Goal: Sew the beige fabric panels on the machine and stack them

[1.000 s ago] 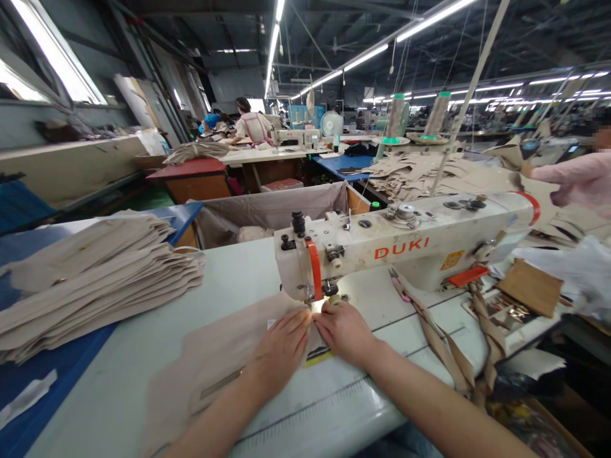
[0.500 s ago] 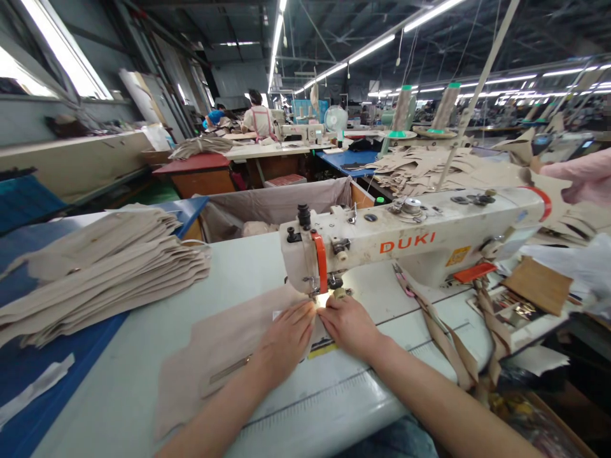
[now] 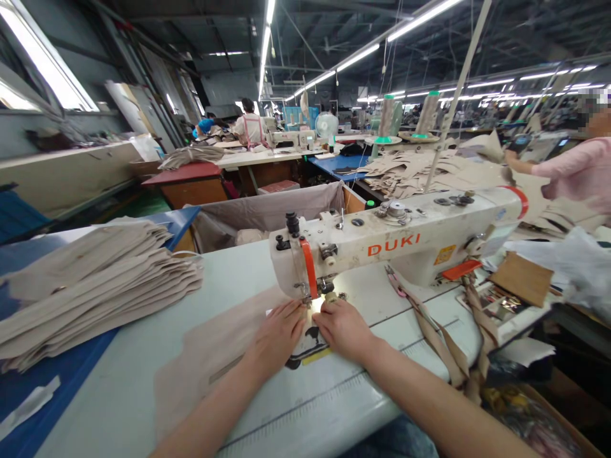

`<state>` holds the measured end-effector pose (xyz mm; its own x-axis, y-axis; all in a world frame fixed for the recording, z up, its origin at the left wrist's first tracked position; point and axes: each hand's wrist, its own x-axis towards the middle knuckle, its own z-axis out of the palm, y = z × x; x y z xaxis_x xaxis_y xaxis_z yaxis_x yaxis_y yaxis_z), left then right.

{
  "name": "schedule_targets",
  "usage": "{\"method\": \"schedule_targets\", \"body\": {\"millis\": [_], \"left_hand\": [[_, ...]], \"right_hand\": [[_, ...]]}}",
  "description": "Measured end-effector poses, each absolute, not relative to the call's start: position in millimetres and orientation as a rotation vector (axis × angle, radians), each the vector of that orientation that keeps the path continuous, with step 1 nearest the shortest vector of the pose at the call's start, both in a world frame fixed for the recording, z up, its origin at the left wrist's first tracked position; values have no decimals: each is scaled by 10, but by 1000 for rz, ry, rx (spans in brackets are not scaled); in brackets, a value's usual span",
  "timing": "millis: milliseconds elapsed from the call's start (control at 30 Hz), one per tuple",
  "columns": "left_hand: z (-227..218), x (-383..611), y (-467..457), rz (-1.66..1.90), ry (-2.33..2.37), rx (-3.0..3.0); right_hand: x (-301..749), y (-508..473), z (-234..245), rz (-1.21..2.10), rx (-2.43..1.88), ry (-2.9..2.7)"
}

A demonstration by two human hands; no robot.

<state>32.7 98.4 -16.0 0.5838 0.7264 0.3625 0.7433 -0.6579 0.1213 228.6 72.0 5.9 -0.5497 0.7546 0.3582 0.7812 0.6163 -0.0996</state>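
My left hand (image 3: 280,334) lies flat, fingers stretched, on a beige fabric piece (image 3: 198,346) beside the needle area of a white sewing machine (image 3: 353,245) marked DUKI. A long narrow slot or strip shows in the fabric, partly covered by my left forearm. Just right of the needle, my right hand (image 3: 346,331) is closed, with thumb and fingertips together by the lit presser foot. What sits between those fingertips is hidden. A small white tag edge shows beside my left fingers. Below the hands, a dark part of the machine bed and a yellow strip (image 3: 316,356) are visible.
Stacked beige pieces (image 3: 109,280) lie at left on a blue surface. Pink-handled snips (image 3: 396,283) and fabric strips (image 3: 442,337) lie right of the machine, near a parts tray (image 3: 501,302). A fabric-lined bin (image 3: 267,207) stands behind. A co-worker in pink (image 3: 577,168) is at far right.
The camera view has turned slightly right. Relative to the machine, the fabric has shifted a little away from me, and more of the dark bed part below my hands shows.
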Motion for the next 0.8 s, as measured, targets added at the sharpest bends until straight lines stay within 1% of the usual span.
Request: {"method": "schedule_targets", "body": {"millis": [133, 333, 433, 500, 567, 633, 733, 800], "left_hand": [[-107, 264, 896, -510, -1362, -2771], [-38, -21, 382, -365, -1375, -2786], [61, -154, 162, -445, -1403, -2652], [106, -286, 33, -556, -1506, -2458], [76, -465, -131, -575, -1641, -2326], [-44, -665, -355, -421, -1723, -2388], [-283, -925, -753, -43, -1739, -2623], [-356, -1066, -955, 41, -1687, -2761]], "right_hand": [[2310, 696, 21, -124, -1181, -2432], [2336, 663, -58, -112, -1013, -2358], [2343, 674, -86, -91, -958, -2350], [2351, 672, -84, -86, -942, -2350], [2361, 659, -70, -86, -933, -2347], [2369, 638, -56, -82, -917, -2336], [2375, 617, -63, -56, -889, -2320], [2377, 620, -93, -21, -883, -2330]]}}
